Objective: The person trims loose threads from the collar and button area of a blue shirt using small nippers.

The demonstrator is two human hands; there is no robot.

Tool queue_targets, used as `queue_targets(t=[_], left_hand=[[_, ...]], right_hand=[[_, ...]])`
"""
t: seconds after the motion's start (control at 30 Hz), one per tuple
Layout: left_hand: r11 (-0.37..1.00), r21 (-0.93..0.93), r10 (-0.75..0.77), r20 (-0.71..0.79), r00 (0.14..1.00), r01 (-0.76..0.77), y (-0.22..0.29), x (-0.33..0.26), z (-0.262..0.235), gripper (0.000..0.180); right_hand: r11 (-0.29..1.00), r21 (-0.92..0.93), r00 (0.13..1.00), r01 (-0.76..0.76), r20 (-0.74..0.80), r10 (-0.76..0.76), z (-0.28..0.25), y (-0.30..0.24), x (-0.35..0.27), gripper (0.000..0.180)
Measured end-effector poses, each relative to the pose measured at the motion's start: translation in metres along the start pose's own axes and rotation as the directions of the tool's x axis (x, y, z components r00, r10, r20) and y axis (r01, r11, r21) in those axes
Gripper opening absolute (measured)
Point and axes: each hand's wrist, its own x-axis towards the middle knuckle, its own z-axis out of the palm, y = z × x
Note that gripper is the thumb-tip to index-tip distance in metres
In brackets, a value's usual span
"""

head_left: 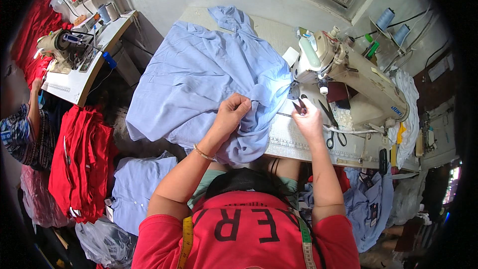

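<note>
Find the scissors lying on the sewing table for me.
In the head view, the scissors lie right of centre on the sewing table, just right of the person's right hand and below the sewing machine in the picture.

The pale sewing table (284,128) carries a light-blue garment (194,74) over its left part, reaching toward the far edge. A sewing machine (374,88) stands along the right side; black-handled scissors (329,115) lie between it and the near edge's ruler strip (294,146).
</note>
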Motion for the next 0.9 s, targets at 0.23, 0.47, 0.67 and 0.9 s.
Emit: queue_targets(t=[0.23,0.47,0.67,0.9], left_hand=[[0.997,-0.049,-0.053,0.047,0.997,0.056,0.006,-0.001,0.003,0.017],[0.993,-0.111,-0.042,0.081,0.996,0.051,0.007,-0.001,0.0,0.016],[0.985,-0.149,-0.07,0.1,0.993,0.084,0.007,-0.002,0.0,0.015],[0.98,-0.172,-0.086,0.109,0.99,0.104,0.007,-0.002,0.0,0.015]], right_hand=[[0.821,0.548,0.96,0.159,0.109,-0.258,0.013,-0.002,-0.015,0.036],[0.932,0.277,0.925,0.235,0.23,-0.302,0.027,-0.045,-0.019,0.027],[0.93,0.254,0.921,0.264,0.219,-0.322,0.031,-0.044,-0.015,0.028],[0.913,0.219,0.911,0.343,0.159,-0.38,0.032,-0.044,-0.015,0.026]])
